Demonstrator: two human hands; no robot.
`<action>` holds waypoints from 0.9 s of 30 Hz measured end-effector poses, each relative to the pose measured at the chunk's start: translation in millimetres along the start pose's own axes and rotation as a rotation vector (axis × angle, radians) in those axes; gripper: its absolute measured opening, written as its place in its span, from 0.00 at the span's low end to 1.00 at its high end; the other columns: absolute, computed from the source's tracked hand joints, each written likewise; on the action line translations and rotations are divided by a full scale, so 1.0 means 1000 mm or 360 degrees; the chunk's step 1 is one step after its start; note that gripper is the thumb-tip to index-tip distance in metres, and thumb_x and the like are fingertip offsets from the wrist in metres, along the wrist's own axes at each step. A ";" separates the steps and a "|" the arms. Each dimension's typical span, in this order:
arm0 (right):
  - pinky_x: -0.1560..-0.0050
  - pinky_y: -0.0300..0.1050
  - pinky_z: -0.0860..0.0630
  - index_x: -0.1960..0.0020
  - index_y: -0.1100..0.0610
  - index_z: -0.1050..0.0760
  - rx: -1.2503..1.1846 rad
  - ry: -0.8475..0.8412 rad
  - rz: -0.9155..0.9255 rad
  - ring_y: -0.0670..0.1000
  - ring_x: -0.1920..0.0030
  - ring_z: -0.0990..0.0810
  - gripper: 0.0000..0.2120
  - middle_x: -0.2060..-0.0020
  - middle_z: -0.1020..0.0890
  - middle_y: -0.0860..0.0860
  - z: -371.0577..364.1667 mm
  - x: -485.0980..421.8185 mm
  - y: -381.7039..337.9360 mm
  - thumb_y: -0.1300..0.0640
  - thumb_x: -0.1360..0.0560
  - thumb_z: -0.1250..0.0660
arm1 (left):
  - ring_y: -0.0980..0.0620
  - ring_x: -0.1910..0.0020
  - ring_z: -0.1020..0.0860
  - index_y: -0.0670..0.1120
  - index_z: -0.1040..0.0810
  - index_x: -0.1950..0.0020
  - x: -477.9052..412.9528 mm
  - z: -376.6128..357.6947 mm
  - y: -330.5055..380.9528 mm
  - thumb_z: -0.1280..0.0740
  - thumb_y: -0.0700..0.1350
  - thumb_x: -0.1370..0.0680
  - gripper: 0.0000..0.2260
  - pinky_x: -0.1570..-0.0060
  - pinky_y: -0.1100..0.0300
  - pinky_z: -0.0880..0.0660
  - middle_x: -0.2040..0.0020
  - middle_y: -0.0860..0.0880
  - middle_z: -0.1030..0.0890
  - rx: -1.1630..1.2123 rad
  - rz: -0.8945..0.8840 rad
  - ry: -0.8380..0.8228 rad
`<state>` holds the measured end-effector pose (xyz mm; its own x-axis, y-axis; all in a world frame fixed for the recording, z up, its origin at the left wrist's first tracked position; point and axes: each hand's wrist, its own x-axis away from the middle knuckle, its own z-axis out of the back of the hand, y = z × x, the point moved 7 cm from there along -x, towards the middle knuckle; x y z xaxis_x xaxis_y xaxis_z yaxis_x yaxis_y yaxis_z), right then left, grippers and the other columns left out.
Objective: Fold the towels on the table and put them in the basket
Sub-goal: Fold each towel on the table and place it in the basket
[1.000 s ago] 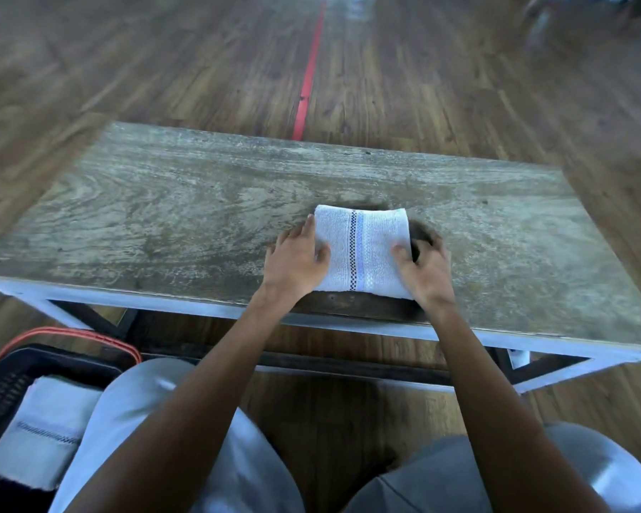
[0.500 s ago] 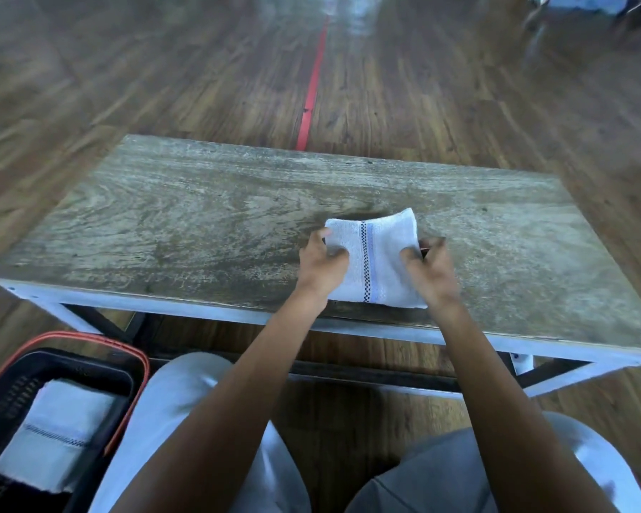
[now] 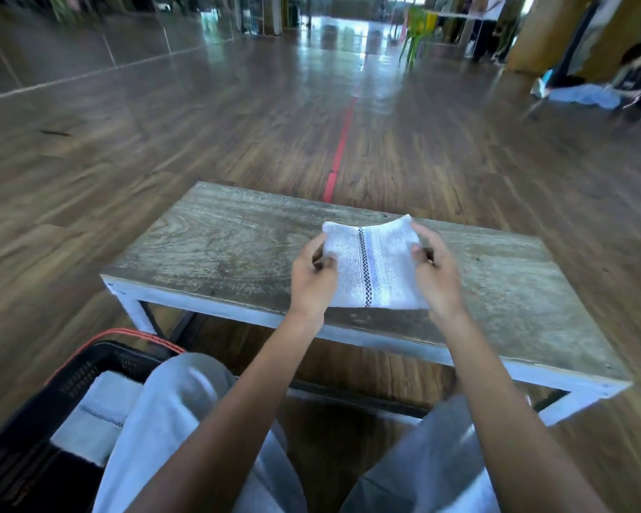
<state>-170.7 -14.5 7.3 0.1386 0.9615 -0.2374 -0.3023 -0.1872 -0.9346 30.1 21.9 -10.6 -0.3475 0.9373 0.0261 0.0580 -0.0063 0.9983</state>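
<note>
The folded white towel with a black checked stripe (image 3: 371,268) is pinched at its side edges between thumb and curled fingers of the left hand (image 3: 313,279) and right hand (image 3: 437,279), over the near part of the weathered wooden table (image 3: 208,246); whether its near edge touches the top is lost in blur. Gripped only at the edges, its layers may sag open on the way to the black plastic basket with an orange rim (image 3: 89,368), half hidden by a knee (image 3: 186,383), where a blind drop could catch the rim or rumple the folded towel already inside (image 3: 97,412).

A red tape line (image 3: 343,142) ran along the glossy brown plank floor (image 3: 200,142); a green plastic chair (image 3: 417,22) stood far off.
</note>
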 end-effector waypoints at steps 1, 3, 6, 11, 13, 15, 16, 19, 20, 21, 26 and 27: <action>0.55 0.26 0.33 0.39 0.45 0.25 -0.0025 -0.0045 0.0021 0.42 0.50 0.25 0.14 0.40 0.22 0.47 -0.012 0.003 -0.011 0.58 0.19 0.42 | 0.60 0.52 0.26 0.45 0.28 0.31 0.005 0.016 0.009 0.37 0.38 0.20 0.17 0.58 0.78 0.30 0.41 0.49 0.23 -0.0032 -0.0050 0.0049; 0.53 0.30 0.33 0.39 0.47 0.25 -0.0079 -0.0144 0.0058 0.44 0.46 0.26 0.13 0.39 0.22 0.48 -0.040 0.009 -0.033 0.57 0.19 0.42 | 0.60 0.50 0.27 0.44 0.30 0.30 0.017 0.052 0.027 0.38 0.38 0.20 0.18 0.58 0.79 0.31 0.40 0.49 0.25 -0.0092 -0.0151 0.0157; 0.55 0.28 0.35 0.38 0.47 0.25 -0.0142 -0.0316 0.0096 0.45 0.43 0.27 0.12 0.39 0.23 0.47 -0.088 0.022 -0.064 0.56 0.19 0.42 | 0.56 0.45 0.28 0.47 0.31 0.29 0.036 0.107 0.045 0.39 0.39 0.19 0.18 0.52 0.68 0.28 0.38 0.52 0.28 -0.0079 -0.0157 0.0302; 0.56 0.25 0.36 0.37 0.46 0.27 -0.0285 -0.0649 0.0155 0.40 0.45 0.29 0.13 0.44 0.25 0.39 -0.167 0.062 -0.112 0.54 0.19 0.42 | 0.44 0.44 0.21 0.54 0.27 0.33 0.059 0.199 0.051 0.36 0.43 0.27 0.22 0.45 0.47 0.23 0.39 0.44 0.22 0.0087 -0.0091 0.0513; 0.57 0.21 0.35 0.38 0.47 0.26 -0.0321 -0.0749 0.0219 0.37 0.47 0.28 0.13 0.47 0.25 0.36 -0.194 0.080 -0.127 0.56 0.20 0.42 | 0.43 0.45 0.21 0.51 0.27 0.33 0.068 0.232 0.048 0.36 0.40 0.27 0.22 0.48 0.49 0.23 0.39 0.41 0.21 0.0193 -0.0068 0.0610; 0.60 0.18 0.35 0.38 0.47 0.26 -0.0339 -0.0861 0.0253 0.30 0.55 0.27 0.14 0.51 0.25 0.33 -0.220 0.095 -0.135 0.58 0.20 0.41 | 0.44 0.47 0.20 0.51 0.26 0.35 0.081 0.260 0.048 0.36 0.39 0.26 0.20 0.50 0.50 0.23 0.41 0.42 0.20 0.0256 -0.0070 0.0719; 0.62 0.19 0.34 0.38 0.47 0.26 -0.0332 -0.0928 0.0248 0.27 0.60 0.28 0.14 0.53 0.26 0.33 -0.234 0.103 -0.137 0.58 0.21 0.41 | 0.46 0.50 0.20 0.52 0.25 0.37 0.087 0.272 0.047 0.36 0.38 0.25 0.19 0.51 0.51 0.23 0.44 0.44 0.19 0.0284 -0.0084 0.0760; 0.62 0.26 0.31 0.38 0.47 0.27 -0.0269 -0.1102 0.0214 0.28 0.64 0.28 0.16 0.52 0.26 0.35 -0.276 0.125 -0.136 0.59 0.22 0.41 | 0.46 0.49 0.20 0.56 0.25 0.41 0.102 0.310 0.033 0.37 0.36 0.23 0.17 0.46 0.48 0.23 0.48 0.47 0.18 0.0304 -0.0104 0.0905; 0.60 0.29 0.31 0.37 0.46 0.27 -0.0247 -0.1162 0.0187 0.30 0.62 0.28 0.17 0.49 0.25 0.37 -0.291 0.132 -0.133 0.60 0.23 0.41 | 0.44 0.47 0.20 0.56 0.26 0.40 0.107 0.322 0.027 0.37 0.36 0.22 0.17 0.43 0.46 0.24 0.47 0.47 0.19 0.0301 -0.0090 0.0955; 0.58 0.33 0.31 0.37 0.45 0.28 -0.0224 -0.1222 0.0143 0.32 0.59 0.27 0.17 0.45 0.24 0.39 -0.307 0.139 -0.130 0.60 0.23 0.42 | 0.43 0.44 0.21 0.55 0.26 0.39 0.110 0.334 0.019 0.37 0.36 0.22 0.18 0.40 0.45 0.25 0.46 0.47 0.19 0.0299 -0.0085 0.0993; 0.58 0.41 0.32 0.41 0.47 0.27 -0.0035 -0.1335 -0.0050 0.37 0.61 0.28 0.20 0.40 0.25 0.46 -0.382 0.168 -0.106 0.65 0.26 0.45 | 0.51 0.48 0.22 0.47 0.29 0.31 0.115 0.385 -0.028 0.39 0.33 0.22 0.20 0.43 0.51 0.25 0.48 0.52 0.21 0.0234 -0.0001 0.1161; 0.59 0.42 0.30 0.41 0.48 0.27 0.0016 -0.1354 -0.0080 0.39 0.61 0.27 0.20 0.41 0.25 0.46 -0.396 0.173 -0.099 0.66 0.26 0.46 | 0.52 0.49 0.22 0.47 0.30 0.30 0.115 0.393 -0.042 0.39 0.33 0.21 0.21 0.44 0.53 0.25 0.47 0.52 0.21 0.0230 0.0018 0.1186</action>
<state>256.9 90.2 -46.5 -0.6025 0.7932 0.0881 -0.3240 -0.1422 -0.9353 355.9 266.7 -70.3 -0.8837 0.4535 0.1159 0.1696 0.0794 0.9823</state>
